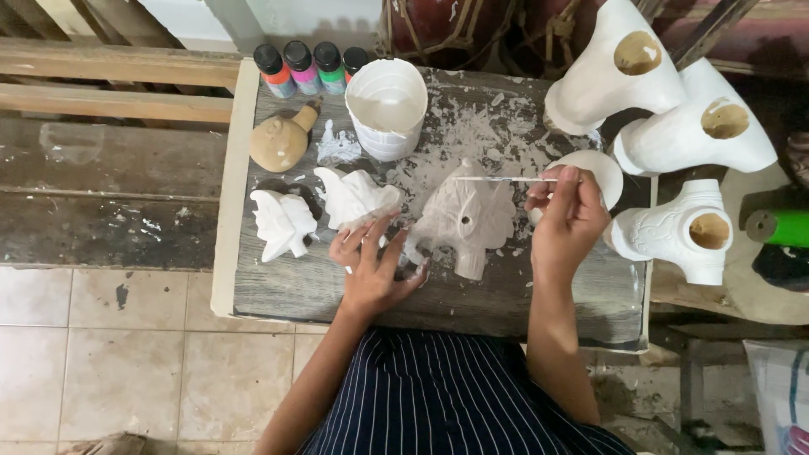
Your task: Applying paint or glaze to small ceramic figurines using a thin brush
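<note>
Left hand [375, 261] sits just left of centre, fingers spread and curled, fingertips resting against the lower left edge of the white figurine [463, 217] lying mid-frame on the worktop [278, 291]. Right hand [566, 221], right of centre, is pinched shut on a thin brush [506, 179]; the brush runs level to the left, passing over the top of the figurine. Both forearms come up from the bottom of the frame, over a dark striped apron [438, 396].

The worktop is a grey board, smeared and flecked with white paint. A white bucket [388, 108] of white paint stands at upper centre, with four small paint bottles [308, 67] in a row to its left. Below those, an unpainted tan figurine [282, 139]. Two more white pieces [320, 211] lie left of the left hand. Upper right, three large white hollow forms [666, 126] crowd the edge, with a small white dish [600, 173] beside the right hand. A green tube [779, 227] shows at far right. Weathered planks fill the upper left; pale floor tiles [109, 354] fill the lower left.
</note>
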